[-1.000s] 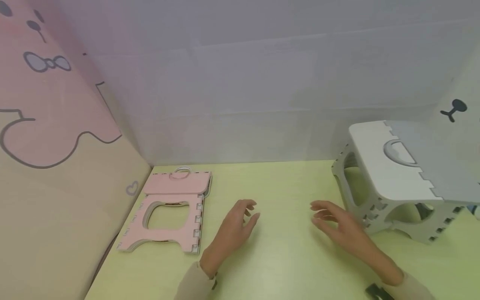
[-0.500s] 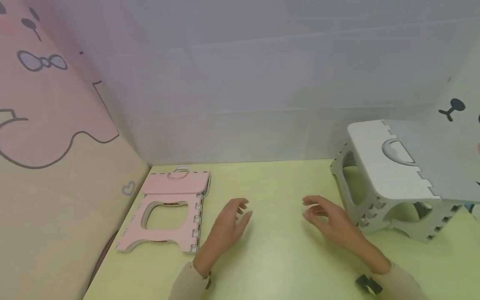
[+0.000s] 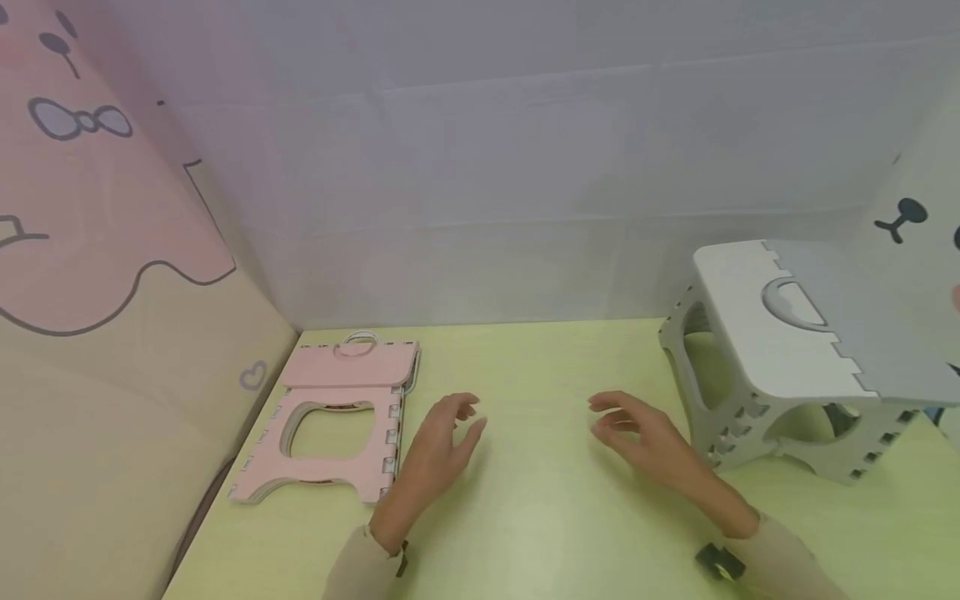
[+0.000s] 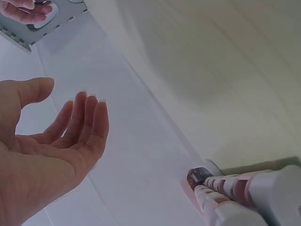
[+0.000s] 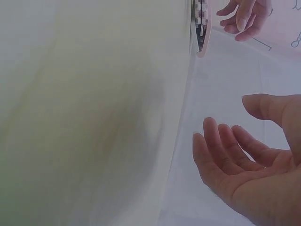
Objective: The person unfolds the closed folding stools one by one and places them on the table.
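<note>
My left hand [image 3: 437, 446] hovers over the table with its fingers loosely bent and nothing in them. Just left of it lies a pink folding step stool [image 3: 365, 467], folded flat, its carry handle toward the back wall. My right hand [image 3: 648, 442] is held the same way, also holding nothing, a little left of a second folding step stool [image 3: 765, 333]. That one is white and grey and stands unfolded on its legs. In the left wrist view the folded stool [image 4: 235, 193] shows edge-on at lower right, apart from the hand.
The pale yellow-green table [image 3: 540, 517] meets a whitish back wall [image 3: 480, 167]. On the left rises a pink and cream panel [image 3: 112, 400] with cartoon drawings; another printed panel [image 3: 915, 167] borders the right side. A dark wrist-camera strap [image 3: 720, 562] shows at the right sleeve.
Both hands have drifted slightly left in the head view, still holding nothing. The view itself has shifted a little; the two stools stay as they were on the table.
</note>
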The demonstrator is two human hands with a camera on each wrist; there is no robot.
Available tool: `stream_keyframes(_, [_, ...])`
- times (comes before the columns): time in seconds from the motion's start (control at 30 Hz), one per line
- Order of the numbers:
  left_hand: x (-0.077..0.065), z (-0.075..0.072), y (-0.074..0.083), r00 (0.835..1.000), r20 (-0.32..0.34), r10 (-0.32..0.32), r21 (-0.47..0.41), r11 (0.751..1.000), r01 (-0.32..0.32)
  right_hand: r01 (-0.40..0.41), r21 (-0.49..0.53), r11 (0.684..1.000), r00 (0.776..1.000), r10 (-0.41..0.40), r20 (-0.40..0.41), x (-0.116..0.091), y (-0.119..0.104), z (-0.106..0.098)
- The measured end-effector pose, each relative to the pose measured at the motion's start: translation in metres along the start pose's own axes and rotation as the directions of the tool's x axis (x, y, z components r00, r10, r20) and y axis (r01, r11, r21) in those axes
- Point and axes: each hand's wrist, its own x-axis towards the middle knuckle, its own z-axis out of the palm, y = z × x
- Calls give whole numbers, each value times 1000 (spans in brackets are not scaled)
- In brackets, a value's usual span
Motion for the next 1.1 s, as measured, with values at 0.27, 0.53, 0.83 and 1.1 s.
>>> stream_keyframes(0.27, [-1, -3, -6, 999, -25, 20, -8, 1000, -21, -19, 8, 1000, 999, 19, 29, 6, 2, 4])
stream_keyframes(0.53, [-5, -11, -10, 999, -43, -3, -4, 1000, 3, -29, 55, 998, 998, 25, 59, 12, 2, 11])
stream_keyframes(0.83, [-10, -20, -21, 997, -77, -14, 64, 998, 19, -84, 95, 992, 994, 76, 84, 18, -2, 24])
stream_keyframes(1.1, [-12, -29, -28, 995, -97, -33, 55, 998, 39, -101, 126, 987, 991, 89, 97, 26, -7, 36])
